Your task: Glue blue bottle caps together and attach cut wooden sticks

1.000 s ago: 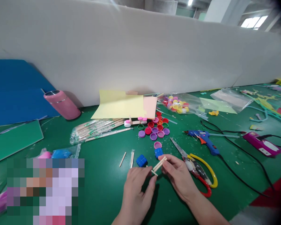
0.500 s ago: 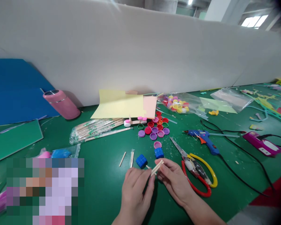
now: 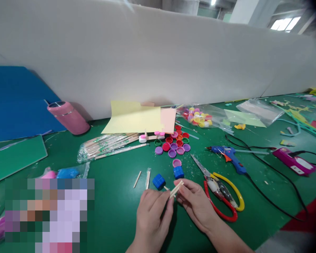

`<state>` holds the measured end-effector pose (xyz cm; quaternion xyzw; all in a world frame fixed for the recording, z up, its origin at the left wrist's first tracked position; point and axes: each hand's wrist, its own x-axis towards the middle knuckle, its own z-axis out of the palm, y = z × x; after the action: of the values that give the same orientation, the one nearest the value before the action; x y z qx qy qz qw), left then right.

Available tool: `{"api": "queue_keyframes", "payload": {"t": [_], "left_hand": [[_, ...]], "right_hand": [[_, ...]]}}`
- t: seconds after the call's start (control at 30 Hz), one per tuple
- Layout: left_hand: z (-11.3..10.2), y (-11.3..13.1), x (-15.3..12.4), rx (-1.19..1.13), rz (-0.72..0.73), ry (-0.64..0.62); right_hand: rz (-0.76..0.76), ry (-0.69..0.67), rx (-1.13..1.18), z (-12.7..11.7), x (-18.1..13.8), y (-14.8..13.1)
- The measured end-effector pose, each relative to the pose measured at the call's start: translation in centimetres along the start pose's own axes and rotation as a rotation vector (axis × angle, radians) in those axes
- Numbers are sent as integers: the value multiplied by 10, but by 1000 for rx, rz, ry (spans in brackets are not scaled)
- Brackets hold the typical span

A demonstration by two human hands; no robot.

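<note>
Short wooden sticks [image 3: 176, 189] lie side by side between my two hands. My left hand [image 3: 153, 212] pinches their lower left end, and my right hand [image 3: 194, 202] pinches the upper right end. Just beyond my fingers sit two blue bottle-cap pieces, one blue piece [image 3: 158, 181] at left and another blue piece [image 3: 178, 172] near a pink cap [image 3: 177, 163]. A loose stick piece [image 3: 137, 179] and a clear-wrapped pair of sticks [image 3: 147, 178] rest left of the blue pieces. My palms and the undersides of my fingers are hidden.
Scissors [image 3: 218, 191] with red and yellow handles lie right of my right hand. Farther right are a blue glue gun [image 3: 230, 158], its black cord and a purple power box [image 3: 295, 161]. Colourful caps [image 3: 172, 153], wrapped chopsticks [image 3: 107, 146] and a pink flask [image 3: 68, 117] stand farther back.
</note>
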<state>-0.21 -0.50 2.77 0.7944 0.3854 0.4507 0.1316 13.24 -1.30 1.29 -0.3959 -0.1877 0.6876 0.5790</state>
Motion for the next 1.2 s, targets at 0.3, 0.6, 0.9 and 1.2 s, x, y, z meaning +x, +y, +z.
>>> {"api": "queue_keyframes", "payload": {"t": [0.3, 0.6, 0.9, 1.2], "left_hand": [[-3, 2, 1, -259, -407, -73], [-3, 6, 13, -776, -930, -385], [1, 2, 7, -954, -1098, -270], [2, -1, 7, -951, -1190, -95]], "right_hand": [[-12, -3, -104, -6, 2, -11], [42, -243, -444, -4, 0, -33], [4, -215, -543, 3, 3, -31], [-75, -276, -887, 1, -6, -24]]}}
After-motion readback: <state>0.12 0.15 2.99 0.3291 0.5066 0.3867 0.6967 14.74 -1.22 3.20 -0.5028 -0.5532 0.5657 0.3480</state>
